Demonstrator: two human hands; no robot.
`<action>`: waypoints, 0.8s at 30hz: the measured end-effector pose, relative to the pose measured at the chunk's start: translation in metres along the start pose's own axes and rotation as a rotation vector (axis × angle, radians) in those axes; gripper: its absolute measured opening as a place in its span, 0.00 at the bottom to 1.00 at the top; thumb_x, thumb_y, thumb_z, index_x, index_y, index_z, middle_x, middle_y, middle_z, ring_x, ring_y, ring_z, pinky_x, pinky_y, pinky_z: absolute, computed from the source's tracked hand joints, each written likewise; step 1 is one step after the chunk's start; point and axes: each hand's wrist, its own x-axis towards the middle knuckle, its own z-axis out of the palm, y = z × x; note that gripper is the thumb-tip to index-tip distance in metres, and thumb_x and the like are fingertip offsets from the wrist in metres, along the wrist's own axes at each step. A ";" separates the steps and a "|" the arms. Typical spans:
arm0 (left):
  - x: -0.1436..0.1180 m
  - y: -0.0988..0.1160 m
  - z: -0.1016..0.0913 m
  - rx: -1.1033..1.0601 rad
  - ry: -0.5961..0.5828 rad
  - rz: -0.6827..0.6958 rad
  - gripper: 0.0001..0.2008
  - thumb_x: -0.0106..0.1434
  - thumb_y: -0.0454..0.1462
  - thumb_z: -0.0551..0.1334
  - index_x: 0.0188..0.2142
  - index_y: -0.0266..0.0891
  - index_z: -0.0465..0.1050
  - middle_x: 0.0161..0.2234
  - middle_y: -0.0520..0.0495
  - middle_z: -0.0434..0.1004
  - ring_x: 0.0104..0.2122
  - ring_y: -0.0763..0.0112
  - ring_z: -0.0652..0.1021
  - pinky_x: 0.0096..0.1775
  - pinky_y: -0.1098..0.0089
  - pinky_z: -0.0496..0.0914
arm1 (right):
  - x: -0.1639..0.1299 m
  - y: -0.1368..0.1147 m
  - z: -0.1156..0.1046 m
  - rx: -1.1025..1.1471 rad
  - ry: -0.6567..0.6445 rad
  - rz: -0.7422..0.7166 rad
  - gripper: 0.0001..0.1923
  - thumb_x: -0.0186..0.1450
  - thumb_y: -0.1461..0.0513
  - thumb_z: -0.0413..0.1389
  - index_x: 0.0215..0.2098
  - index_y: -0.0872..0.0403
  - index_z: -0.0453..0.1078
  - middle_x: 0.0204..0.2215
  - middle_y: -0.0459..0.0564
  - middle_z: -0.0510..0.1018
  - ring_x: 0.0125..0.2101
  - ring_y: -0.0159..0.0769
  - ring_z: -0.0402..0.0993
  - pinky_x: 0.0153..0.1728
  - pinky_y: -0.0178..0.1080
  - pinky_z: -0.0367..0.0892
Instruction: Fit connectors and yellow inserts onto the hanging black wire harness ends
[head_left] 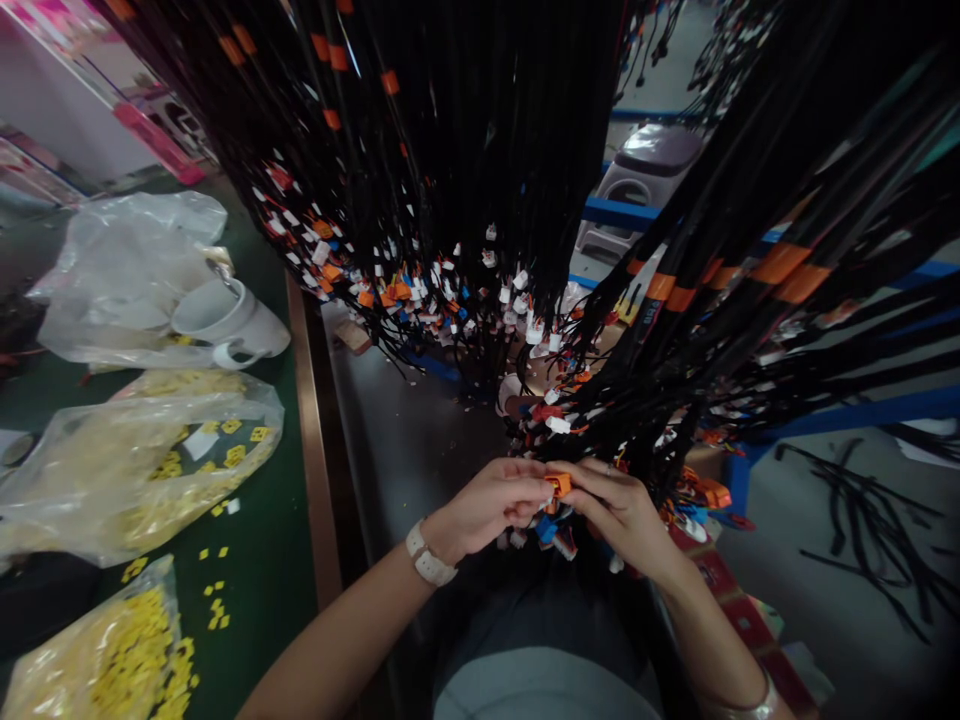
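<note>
While clear plastic bags (135,470) of small yellow pieces are lying crumpled on the green table (262,590) at the left, a white mug (229,320) is resting on its side against another thin bag (127,270) farther back. A brown strip is edging the table beside a grey floor. Thick curtains of black cables (465,150), banded with orange tape and tipped with white, orange and blue plugs, are hanging down over the middle and right, blocking most of the view beyond. Below them, the left hand (491,505), a pale watch at its wrist, and the right hand (622,515) are meeting fingertip to fingertip, both pinching one small orange plug (558,485) between them. A grey stool (645,165) is standing behind a blue rail (847,415), and loose black cables (862,520) are lying on the floor at the right.
</note>
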 end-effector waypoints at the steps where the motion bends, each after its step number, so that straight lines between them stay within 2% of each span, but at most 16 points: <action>1: 0.000 -0.001 0.000 -0.004 0.001 0.012 0.12 0.52 0.37 0.65 0.34 0.31 0.72 0.21 0.54 0.63 0.18 0.85 0.56 0.22 0.73 0.44 | 0.000 0.000 0.000 0.001 -0.006 0.000 0.17 0.67 0.58 0.50 0.53 0.48 0.67 0.33 0.48 0.75 0.33 0.33 0.72 0.35 0.33 0.67; 4: 0.001 -0.002 0.001 -0.004 0.003 0.033 0.10 0.51 0.37 0.65 0.32 0.31 0.71 0.20 0.54 0.63 0.17 0.85 0.56 0.22 0.73 0.44 | 0.000 0.000 0.002 0.002 -0.011 -0.003 0.17 0.67 0.58 0.50 0.53 0.47 0.67 0.34 0.48 0.76 0.34 0.34 0.73 0.35 0.33 0.68; 8: 0.001 -0.001 0.004 -0.003 0.046 0.055 0.10 0.49 0.37 0.66 0.27 0.32 0.68 0.18 0.56 0.62 0.16 0.85 0.55 0.22 0.72 0.44 | 0.000 -0.001 0.004 0.024 0.014 -0.002 0.18 0.66 0.59 0.52 0.54 0.47 0.65 0.42 0.49 0.77 0.39 0.34 0.74 0.41 0.34 0.68; 13: 0.003 -0.002 0.008 -0.004 0.117 0.069 0.12 0.45 0.37 0.66 0.25 0.34 0.65 0.17 0.58 0.60 0.15 0.86 0.54 0.21 0.73 0.44 | 0.000 -0.001 0.005 0.026 -0.026 -0.001 0.15 0.67 0.60 0.50 0.51 0.47 0.68 0.36 0.48 0.78 0.35 0.33 0.74 0.38 0.34 0.68; 24: 0.005 -0.005 0.009 0.040 0.180 0.085 0.10 0.44 0.36 0.64 0.23 0.35 0.63 0.16 0.59 0.57 0.15 0.86 0.54 0.20 0.75 0.45 | -0.001 0.004 0.009 -0.053 -0.022 -0.028 0.16 0.67 0.59 0.49 0.52 0.48 0.68 0.33 0.49 0.78 0.31 0.34 0.75 0.33 0.34 0.69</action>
